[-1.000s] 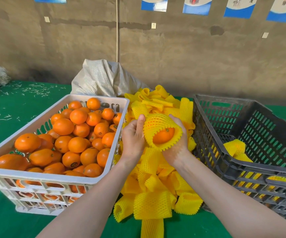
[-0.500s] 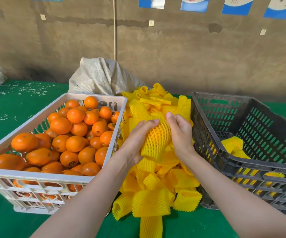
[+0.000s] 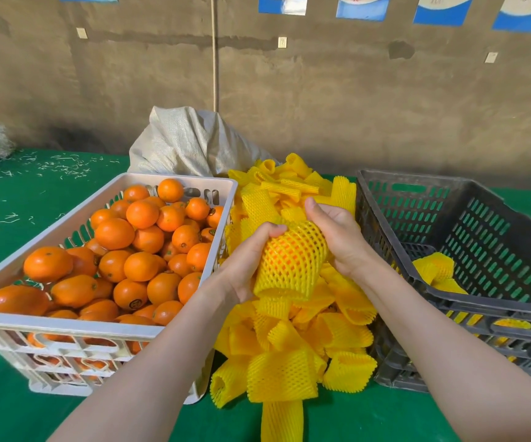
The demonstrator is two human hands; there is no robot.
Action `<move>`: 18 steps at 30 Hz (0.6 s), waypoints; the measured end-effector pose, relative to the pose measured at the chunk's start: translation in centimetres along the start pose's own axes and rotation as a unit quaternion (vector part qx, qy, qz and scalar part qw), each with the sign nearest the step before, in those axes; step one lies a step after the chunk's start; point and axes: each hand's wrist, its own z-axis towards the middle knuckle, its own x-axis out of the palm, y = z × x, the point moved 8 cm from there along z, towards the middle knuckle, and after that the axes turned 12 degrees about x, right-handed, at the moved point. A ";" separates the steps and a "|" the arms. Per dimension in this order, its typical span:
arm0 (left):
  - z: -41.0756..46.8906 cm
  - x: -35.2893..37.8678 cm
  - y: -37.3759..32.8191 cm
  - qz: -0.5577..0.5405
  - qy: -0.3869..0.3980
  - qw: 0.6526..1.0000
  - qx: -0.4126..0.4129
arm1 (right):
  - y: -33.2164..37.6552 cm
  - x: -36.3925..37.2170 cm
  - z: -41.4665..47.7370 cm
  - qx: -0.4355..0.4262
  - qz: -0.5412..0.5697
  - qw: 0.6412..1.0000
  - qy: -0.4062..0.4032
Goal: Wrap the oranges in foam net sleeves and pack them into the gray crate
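Packing line, seen from beside the table: a worker's left hand (image 3: 251, 266) curls round the near side of a yellow foam net sleeve (image 3: 278, 287), thumb on top. The right hand (image 3: 340, 237) cups the far side, fingers bent round it. The orange (image 3: 284, 258) inside shows through the mesh. It is held above the pile of loose sleeves (image 3: 289, 365) at the middle of the green surface (image 3: 34, 199), between 2 crates.

The white crate (image 3: 174, 181) of bare oranges (image 3: 114, 232) stands toward the left edge and the gray crate (image 3: 433, 291) toward the right.

Finishing well likely means a light, even pull, so the foam overhangs both ends without tearing.

The sleeve's far end is hidden behind the fingers, so full coverage cannot be confirmed. The gray crate's near wall hides much of its floor. Only 1 wrapped fruit (image 3: 433, 266) shows clearly inside.
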 end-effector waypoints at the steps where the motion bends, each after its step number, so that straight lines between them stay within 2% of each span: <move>1: 0.1 -0.1 0.0 0.014 -0.006 1.000 0.001 | 0.3 -0.2 0.0 -0.024 -0.026 0.999 -0.024; 3: 0.5 -0.3 -0.2 0.057 -0.033 0.998 0.013 | 0.7 -0.7 -0.2 -0.076 -0.075 0.991 -0.084; 5: 0.6 -0.4 -0.5 0.081 -0.066 0.994 0.035 | 0.4 -1.3 -0.3 -0.100 -0.079 0.982 -0.137; 8: 0.4 -0.5 -0.9 0.075 -0.108 0.988 0.079 | -0.6 -2.1 -0.9 -0.102 -0.068 0.974 -0.192; 10: 0.2 -0.7 -1.2 0.075 -0.137 0.983 0.097 | -1.2 -2.1 -1.2 -0.074 -0.053 0.974 -0.209; 12: 0.0 -1.0 -1.5 0.074 -0.174 0.975 0.113 | -2.8 -1.5 -1.1 0.021 -0.001 0.985 -0.170; 14: 0.1 -1.2 -1.7 0.090 -0.197 0.968 0.125 | -4.4 -0.1 -1.2 0.104 0.067 0.988 -0.096; 16: 0.1 -1.1 -1.8 0.108 -0.207 0.962 0.144 | -4.5 1.4 -1.8 0.107 0.074 0.991 -0.043; 18: -0.2 -0.9 -2.0 0.103 -0.215 0.956 0.171 | -4.2 2.0 -2.2 0.086 0.051 0.995 -0.029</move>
